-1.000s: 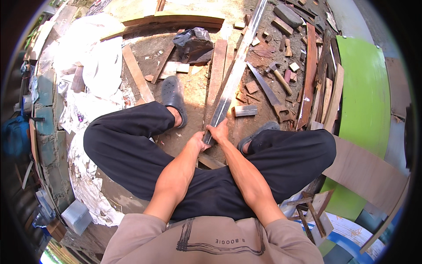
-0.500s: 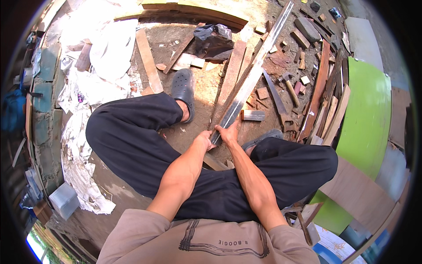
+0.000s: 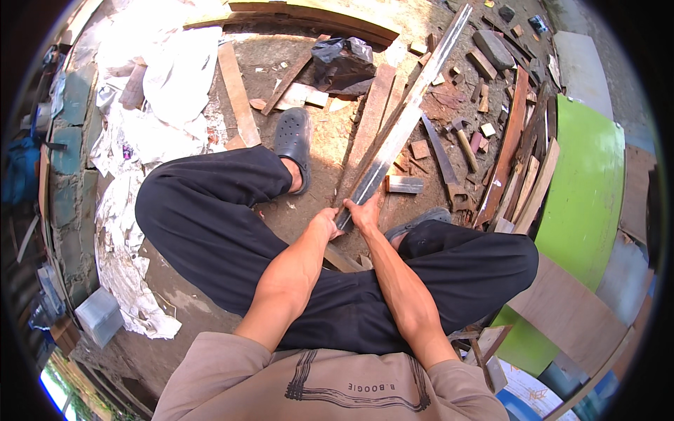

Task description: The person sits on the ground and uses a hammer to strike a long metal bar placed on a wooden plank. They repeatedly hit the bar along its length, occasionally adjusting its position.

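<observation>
A long wooden beam [image 3: 398,140], weathered grey with a pale stripe along its face, slants from between my knees up to the far right. My left hand [image 3: 326,223] grips its near end from the left side. On the right side of that same end, my right hand [image 3: 363,212] is closed round it, thumb along the top. A short cut block [image 3: 404,184] lies just right of the beam. Beyond it rest a handsaw [image 3: 444,158] with a wooden handle and a claw hammer [image 3: 465,145].
White cloth sheets [image 3: 158,91] spread on the left. A black plastic bag [image 3: 342,63] sits among planks [image 3: 239,95] ahead. Wood offcuts [image 3: 420,149] and stones [image 3: 493,49] litter the ground at right, beside stacked strips [image 3: 537,186] and a green panel [image 3: 581,189].
The view has shifted very slightly. Both hands keep their hold on the beam's near end, and nothing else has visibly moved.
</observation>
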`<state>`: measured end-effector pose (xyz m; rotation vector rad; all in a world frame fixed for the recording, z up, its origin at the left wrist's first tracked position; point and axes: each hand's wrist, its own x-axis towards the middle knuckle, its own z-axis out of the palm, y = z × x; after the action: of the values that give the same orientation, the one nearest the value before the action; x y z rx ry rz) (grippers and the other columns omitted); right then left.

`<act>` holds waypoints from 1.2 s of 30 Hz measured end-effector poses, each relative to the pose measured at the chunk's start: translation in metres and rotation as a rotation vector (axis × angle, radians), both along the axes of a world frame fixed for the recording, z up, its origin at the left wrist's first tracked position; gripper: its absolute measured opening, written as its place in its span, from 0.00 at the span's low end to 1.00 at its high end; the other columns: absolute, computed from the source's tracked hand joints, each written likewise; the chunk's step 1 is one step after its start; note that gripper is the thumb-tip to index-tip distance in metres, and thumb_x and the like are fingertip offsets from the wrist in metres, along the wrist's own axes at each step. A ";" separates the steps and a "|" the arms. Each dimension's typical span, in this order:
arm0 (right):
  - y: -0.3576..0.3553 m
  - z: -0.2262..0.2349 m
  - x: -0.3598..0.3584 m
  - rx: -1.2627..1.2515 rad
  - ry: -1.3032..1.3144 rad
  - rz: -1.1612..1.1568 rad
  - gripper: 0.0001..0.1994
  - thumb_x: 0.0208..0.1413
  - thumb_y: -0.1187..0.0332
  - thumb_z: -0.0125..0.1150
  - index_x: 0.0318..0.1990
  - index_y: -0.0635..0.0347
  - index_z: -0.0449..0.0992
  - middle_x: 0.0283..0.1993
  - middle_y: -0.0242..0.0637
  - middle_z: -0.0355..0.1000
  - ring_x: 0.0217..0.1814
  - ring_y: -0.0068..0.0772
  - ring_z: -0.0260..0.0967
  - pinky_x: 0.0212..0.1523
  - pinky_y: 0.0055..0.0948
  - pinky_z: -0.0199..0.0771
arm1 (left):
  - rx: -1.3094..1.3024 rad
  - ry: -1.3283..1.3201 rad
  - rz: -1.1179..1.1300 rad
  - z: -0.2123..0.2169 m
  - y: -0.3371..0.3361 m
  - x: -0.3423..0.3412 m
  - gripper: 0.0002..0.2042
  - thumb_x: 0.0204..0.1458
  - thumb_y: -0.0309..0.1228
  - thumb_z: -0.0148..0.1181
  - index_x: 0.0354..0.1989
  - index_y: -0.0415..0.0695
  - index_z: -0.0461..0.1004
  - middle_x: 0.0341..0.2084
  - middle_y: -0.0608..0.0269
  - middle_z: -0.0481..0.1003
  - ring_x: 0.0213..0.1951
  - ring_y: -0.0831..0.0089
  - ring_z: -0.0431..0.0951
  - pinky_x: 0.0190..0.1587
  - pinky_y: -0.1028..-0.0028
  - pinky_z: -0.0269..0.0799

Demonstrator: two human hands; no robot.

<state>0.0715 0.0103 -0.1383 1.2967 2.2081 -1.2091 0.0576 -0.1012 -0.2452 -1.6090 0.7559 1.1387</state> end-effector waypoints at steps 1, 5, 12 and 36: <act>0.000 0.001 -0.001 0.003 -0.012 0.005 0.42 0.40 0.57 0.74 0.58 0.66 0.54 0.46 0.61 0.74 0.47 0.60 0.75 0.51 0.47 0.73 | -0.008 0.004 -0.003 0.001 0.000 0.000 0.15 0.61 0.41 0.55 0.48 0.43 0.72 0.42 0.54 0.80 0.42 0.57 0.82 0.46 0.47 0.77; -0.005 0.006 -0.003 0.023 0.003 0.013 0.41 0.40 0.57 0.74 0.57 0.67 0.55 0.45 0.63 0.74 0.47 0.61 0.74 0.51 0.47 0.73 | 0.008 0.032 -0.025 -0.008 -0.004 0.003 0.16 0.61 0.41 0.54 0.50 0.44 0.72 0.44 0.54 0.79 0.44 0.56 0.81 0.49 0.46 0.75; -0.004 0.001 -0.003 0.018 -0.044 0.006 0.41 0.41 0.58 0.74 0.57 0.68 0.53 0.45 0.64 0.74 0.48 0.63 0.74 0.51 0.49 0.73 | 0.037 0.034 0.001 -0.020 -0.006 0.007 0.16 0.62 0.41 0.53 0.52 0.44 0.71 0.47 0.53 0.78 0.47 0.56 0.80 0.52 0.44 0.73; -0.001 0.005 -0.007 -0.063 -0.061 -0.014 0.43 0.40 0.57 0.76 0.56 0.70 0.52 0.48 0.64 0.72 0.50 0.61 0.73 0.51 0.46 0.73 | 0.071 0.066 -0.077 0.025 -0.005 -0.015 0.14 0.65 0.38 0.47 0.47 0.40 0.70 0.41 0.53 0.78 0.41 0.57 0.82 0.42 0.49 0.81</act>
<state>0.0648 0.0093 -0.1335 1.3081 2.1055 -1.2176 0.0423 -0.1065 -0.2206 -1.4770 0.8052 1.1551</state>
